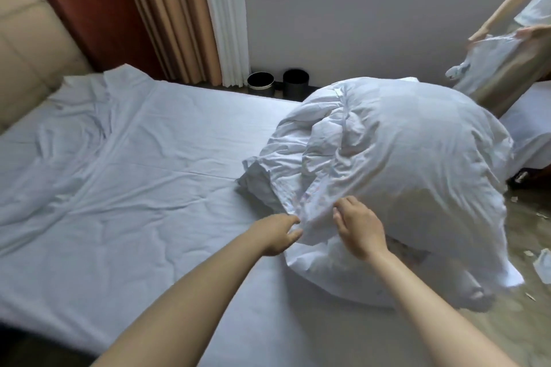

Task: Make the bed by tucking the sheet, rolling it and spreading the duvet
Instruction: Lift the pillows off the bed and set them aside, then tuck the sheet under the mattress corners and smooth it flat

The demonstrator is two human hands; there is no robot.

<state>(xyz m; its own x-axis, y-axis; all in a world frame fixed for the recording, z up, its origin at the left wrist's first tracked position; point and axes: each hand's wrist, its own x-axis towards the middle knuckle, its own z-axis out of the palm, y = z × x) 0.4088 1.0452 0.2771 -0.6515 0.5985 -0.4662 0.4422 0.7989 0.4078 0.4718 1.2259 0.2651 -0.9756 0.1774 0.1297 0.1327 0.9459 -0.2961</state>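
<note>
Two bare forearms reach across the bed to a bunched duvet.

The left hand [280,234] pinches a fold at the near edge of the white duvet [402,152] between thumb and fingers. The right hand [359,228] is just beside that pinch, over the same fold, fingers loosely bent and holding nothing. Beyond the grip the duvet heaps up and hangs past the bed's edge on the right. Left of the grip the creased sheet [134,164] lies flat up to the padded headboard [26,48]. Far beyond are two black bins [261,83], curtains [185,15] and another person [507,9] holding a white cloth [489,62].
</note>
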